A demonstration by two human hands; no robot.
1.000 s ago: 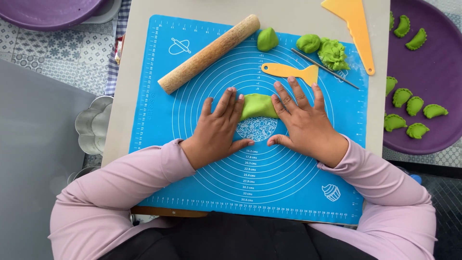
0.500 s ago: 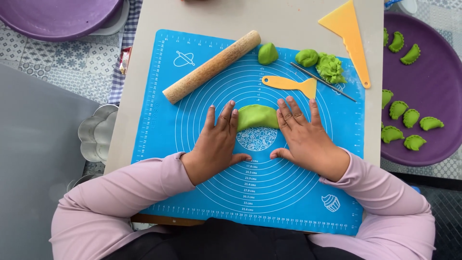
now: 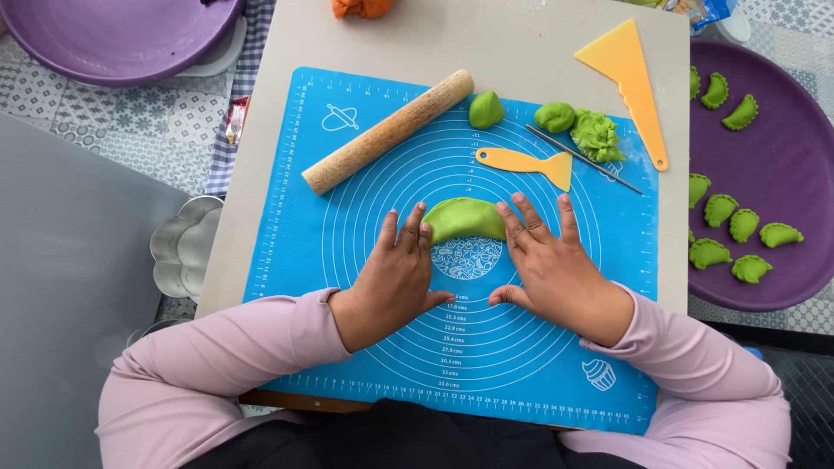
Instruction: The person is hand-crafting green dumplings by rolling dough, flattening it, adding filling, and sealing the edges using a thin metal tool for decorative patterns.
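Fingertips on green dough [image 3: 465,217] (folded)

The fingertips of the left hand [image 3: 393,282] and right hand [image 3: 556,274] covered both ends of the folded green dough [image 3: 463,218]. The purple tray [image 3: 782,178] ran past the right edge; an orange lump [image 3: 362,7] was cropped at the top.

I note a blue mat [image 3: 347,243] printed with white concentric rings, ruler marks and small icons. The folded dough [image 3: 465,219] is bright green, as are the dough lumps [image 3: 554,116] and the dumplings [image 3: 744,224] on a purple tray [image 3: 799,174]. The scraper [image 3: 625,74] and spatula [image 3: 521,161] are yellow-orange. The rolling pin [image 3: 387,132] is pale wood. The surface [image 3: 521,43] is beige. Sleeves [image 3: 217,365] are lilac.
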